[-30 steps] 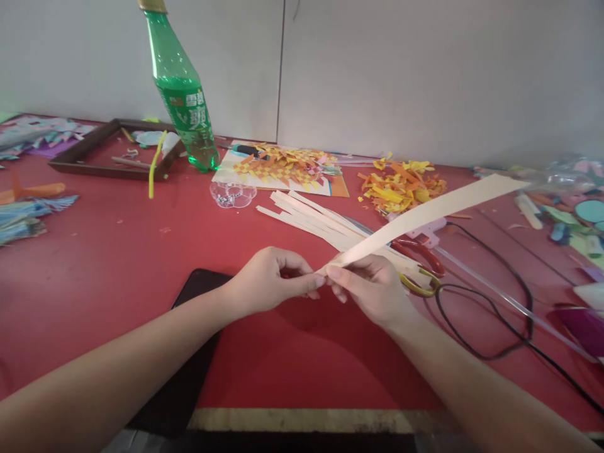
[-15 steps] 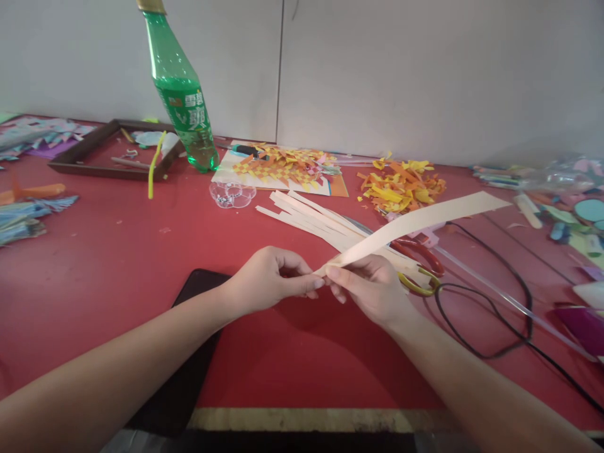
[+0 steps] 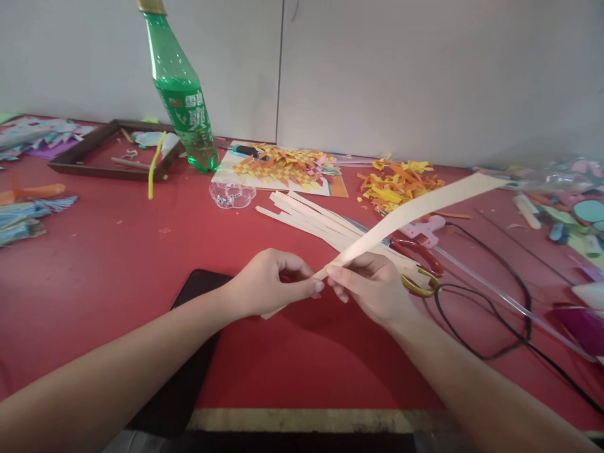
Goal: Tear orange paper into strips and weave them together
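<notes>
A long cream paper strip (image 3: 415,207) rises from between my hands toward the right, and its narrow folded part runs between my fingertips. My left hand (image 3: 274,283) pinches the narrow part with thumb and fingers. Close beside it, my right hand (image 3: 372,283) grips the strip where it widens. A pale tip of paper shows below my left hand. Just beyond both hands, more cream strips (image 3: 309,220) lie in a loose pile on the red table (image 3: 117,264).
Red-handled scissors (image 3: 419,251), yellow-green handles (image 3: 419,286), a pink glue gun (image 3: 427,229) and a black cord (image 3: 528,302) lie right. A green bottle (image 3: 184,113) stands behind, beside a dark frame (image 3: 89,148). A black phone-like slab (image 3: 189,377) is under my left forearm. Orange-yellow paper (image 3: 401,185) lies behind.
The raised strip has shifted slightly up and left. More of its narrow part shows between my fingertips, and a pale tip now appears below my left hand.
</notes>
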`<control>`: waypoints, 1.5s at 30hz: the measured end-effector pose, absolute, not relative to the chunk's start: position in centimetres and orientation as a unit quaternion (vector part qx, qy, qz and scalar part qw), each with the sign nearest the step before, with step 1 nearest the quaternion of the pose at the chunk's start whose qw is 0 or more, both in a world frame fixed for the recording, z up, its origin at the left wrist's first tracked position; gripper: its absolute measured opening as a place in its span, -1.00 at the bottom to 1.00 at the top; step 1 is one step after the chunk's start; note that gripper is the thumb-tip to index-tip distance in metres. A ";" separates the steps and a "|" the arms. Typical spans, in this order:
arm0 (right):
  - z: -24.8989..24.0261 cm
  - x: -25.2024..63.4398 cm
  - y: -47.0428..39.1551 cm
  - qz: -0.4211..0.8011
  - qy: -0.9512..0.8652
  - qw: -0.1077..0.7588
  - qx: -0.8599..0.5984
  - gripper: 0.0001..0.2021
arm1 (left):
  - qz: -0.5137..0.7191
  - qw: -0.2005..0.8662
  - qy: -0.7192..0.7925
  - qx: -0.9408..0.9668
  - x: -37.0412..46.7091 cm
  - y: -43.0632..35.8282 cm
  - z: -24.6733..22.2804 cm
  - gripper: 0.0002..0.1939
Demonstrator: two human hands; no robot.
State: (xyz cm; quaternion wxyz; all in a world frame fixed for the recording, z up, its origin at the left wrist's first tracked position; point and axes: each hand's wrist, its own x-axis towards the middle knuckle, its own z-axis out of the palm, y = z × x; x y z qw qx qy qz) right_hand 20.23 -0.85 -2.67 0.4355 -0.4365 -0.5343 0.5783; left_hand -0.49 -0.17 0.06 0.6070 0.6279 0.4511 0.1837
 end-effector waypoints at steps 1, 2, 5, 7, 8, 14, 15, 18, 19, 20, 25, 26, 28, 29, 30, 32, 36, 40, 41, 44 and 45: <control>-2.7 20.2 -0.9 0.577 -0.541 0.427 -0.438 -0.85 | 0.186 0.602 0.449 0.633 -0.5 -0.2 0.0 -0.64; -2.7 20.2 -1.0 0.577 -0.546 0.421 -0.438 -0.85 | 0.191 0.593 0.447 0.641 -0.5 -0.3 -0.1 -0.64; -2.6 20.0 -1.1 0.582 -0.547 0.416 -0.436 -0.85 | 0.219 0.559 0.445 0.664 -0.4 -0.4 -0.1 -0.64; -2.5 20.0 -1.0 0.588 -0.535 0.424 -0.433 -0.84 | 0.231 0.551 0.437 0.672 -0.4 -0.4 0.0 -0.66; -2.5 20.0 -0.9 0.592 -0.527 0.431 -0.432 -0.84 | 0.235 0.552 0.432 0.674 -0.3 -0.4 0.1 -0.67; -2.3 20.1 -0.6 0.603 -0.485 0.470 -0.425 -0.81 | 0.234 0.573 0.416 0.666 -0.2 -0.3 0.3 -0.69; -2.2 20.1 -0.5 0.602 -0.484 0.472 -0.425 -0.81 | 0.235 0.576 0.415 0.664 -0.3 -0.2 0.3 -0.68; -1.9 20.0 -0.4 0.606 -0.480 0.474 -0.421 -0.81 | 0.233 0.582 0.412 0.661 -0.3 -0.1 0.3 -0.69; -1.8 20.0 -0.4 0.610 -0.475 0.477 -0.418 -0.81 | 0.233 0.584 0.410 0.661 -0.3 -0.1 0.3 -0.70; -1.7 20.0 -0.4 0.613 -0.469 0.481 -0.415 -0.81 | 0.232 0.585 0.409 0.661 -0.3 -0.1 0.4 -0.71; -1.8 19.9 -0.6 0.623 -0.458 0.489 -0.403 -0.81 | 0.226 0.574 0.415 0.669 -0.2 -0.1 0.3 -0.73; -1.9 19.9 -0.7 0.625 -0.464 0.485 -0.400 -0.82 | 0.226 0.568 0.417 0.672 -0.2 -0.1 0.3 -0.73; -2.1 19.7 -0.8 0.625 -0.478 0.474 -0.395 -0.85 | 0.232 0.562 0.416 0.676 -0.1 -0.2 0.2 -0.72; -2.1 19.7 -0.9 0.625 -0.486 0.468 -0.393 -0.86 | 0.237 0.563 0.411 0.676 -0.1 -0.2 0.2 -0.72; -2.2 19.6 -0.9 0.624 -0.494 0.462 -0.391 -0.87 | 0.243 0.568 0.405 0.674 -0.1 -0.3 0.1 -0.72; -2.2 19.6 -0.9 0.622 -0.507 0.452 -0.389 -0.89 | 0.248 0.578 0.397 0.668 -0.1 -0.4 0.1 -0.73; -2.3 19.7 -1.1 0.611 -0.507 0.456 -0.401 -0.87 | 0.244 0.581 0.399 0.666 -0.1 -0.5 0.1 -0.73; -2.4 19.7 -1.3 0.607 -0.492 0.470 -0.411 -0.84 | 0.233 0.579 0.421 0.658 0.0 -0.6 0.3 -0.71; -2.4 19.6 -1.3 0.606 -0.491 0.472 -0.412 -0.83 | 0.220 0.585 0.432 0.650 0.0 -0.6 0.3 -0.69; -2.5 19.5 -1.2 0.605 -0.485 0.477 -0.414 -0.82 | 0.187 0.610 0.446 0.627 -0.1 -0.7 0.3 -0.62; -2.4 19.5 -1.2 0.606 -0.482 0.478 -0.415 -0.82 | 0.185 0.613 0.444 0.626 -0.2 -0.7 0.3 -0.61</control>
